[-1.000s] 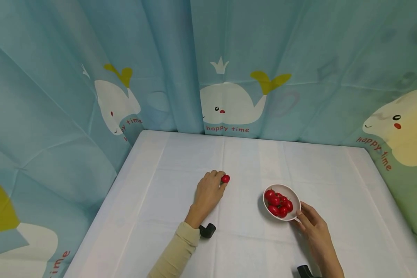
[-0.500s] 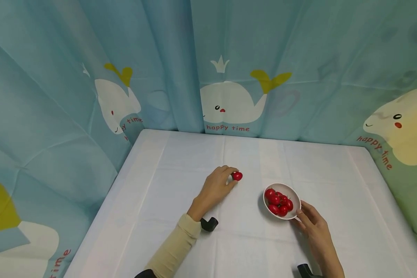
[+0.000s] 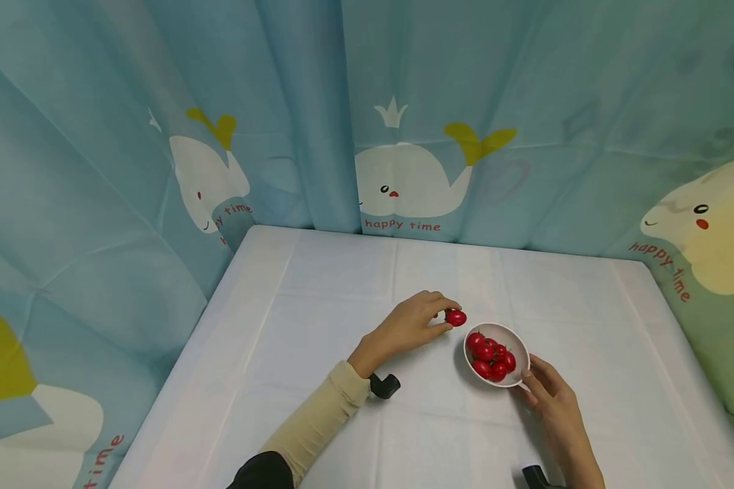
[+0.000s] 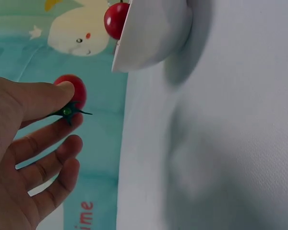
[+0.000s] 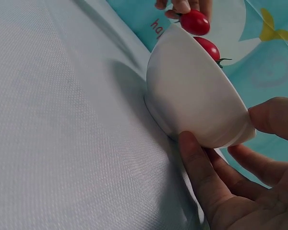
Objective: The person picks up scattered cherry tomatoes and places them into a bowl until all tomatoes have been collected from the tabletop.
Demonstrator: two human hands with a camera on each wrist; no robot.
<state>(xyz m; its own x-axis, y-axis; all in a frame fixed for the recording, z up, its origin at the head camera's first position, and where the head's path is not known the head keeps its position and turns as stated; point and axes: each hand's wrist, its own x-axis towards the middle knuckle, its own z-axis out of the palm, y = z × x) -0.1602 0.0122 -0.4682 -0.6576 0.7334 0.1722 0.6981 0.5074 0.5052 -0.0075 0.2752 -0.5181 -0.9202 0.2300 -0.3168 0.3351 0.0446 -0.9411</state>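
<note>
My left hand (image 3: 412, 322) pinches a cherry tomato (image 3: 456, 318) between thumb and fingertips, just left of the bowl's rim. In the left wrist view that held tomato (image 4: 77, 91) shows its green stem end, and the other fingers are loosely bent. A small white bowl (image 3: 517, 373) holds several red cherry tomatoes (image 3: 483, 352). My right hand (image 3: 550, 397) grips the bowl's near right side. In the right wrist view the thumb (image 5: 273, 117) lies at the rim and the fingers (image 5: 201, 167) are under and against the wall of the bowl (image 5: 192, 91).
A white cloth covers the table (image 3: 318, 292). Blue-green curtains (image 3: 300, 136) printed with whales hang along its back and sides. Black wrist-camera pieces (image 3: 384, 386) stick out beside both wrists.
My left hand has moved right across the table with the cherry tomato, from left of centre to beside the bowl. The right hand and the bowl have stayed in place.
</note>
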